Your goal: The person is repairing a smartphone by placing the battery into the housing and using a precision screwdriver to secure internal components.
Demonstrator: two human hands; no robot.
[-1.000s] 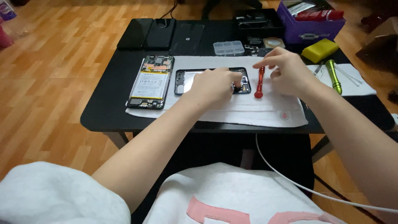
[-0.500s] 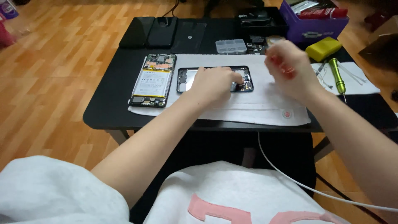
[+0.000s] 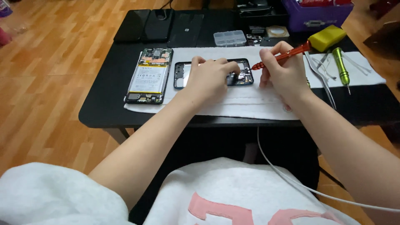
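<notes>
Pressing: left hand on phone frame | right hand grips red screwdriver

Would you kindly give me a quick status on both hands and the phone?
Left hand pressing on the opened phone frame. Right hand holding the red screwdriver, tip at the frame's right end. Nothing in the way.

Soft, even daylight fills the scene, bright without harsh contrast. The glossy black tabletop picks up a pale sheen along its left side, and the warm wooden plank floor shows broad, mild reflections. Shadows under the left hand and right hand on the white cloth mat are faint and short. Focus is sharp at the centre; the white fleece sleeve at the bottom edge is slightly soft. Straight lines bow a little toward the corners.
</notes>
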